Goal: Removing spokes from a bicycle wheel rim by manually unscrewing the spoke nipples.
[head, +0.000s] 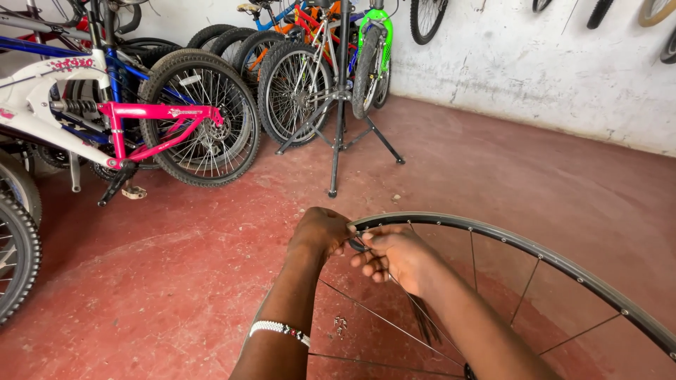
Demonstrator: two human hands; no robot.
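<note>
Head view: both my hands sit at the near-left end of a bare wheel rim (521, 243), which arcs from frame centre out to the lower right edge. My left hand (320, 232) is curled shut over the rim's end. My right hand (394, 259) is just beside it, fingers pinched on a thin spoke (394, 281) right at the rim. What exactly sits under the fingertips I can't tell, too small and covered by knuckles. A beaded bracelet (280, 328) is on my left wrist.

Room: open red floor (176, 281) left of and ahead of the hands. A black repair stand (339, 134) has its legs spread well beyond the rim. A pink-and-white bicycle (141, 119) and a row of others are parked back left, well apart. White wall (535, 70) behind.

Cut off: the rim's lower half and the hub run off the bottom edge; my right forearm covers part of the spokes. A tyre at far left is clipped by the frame.
</note>
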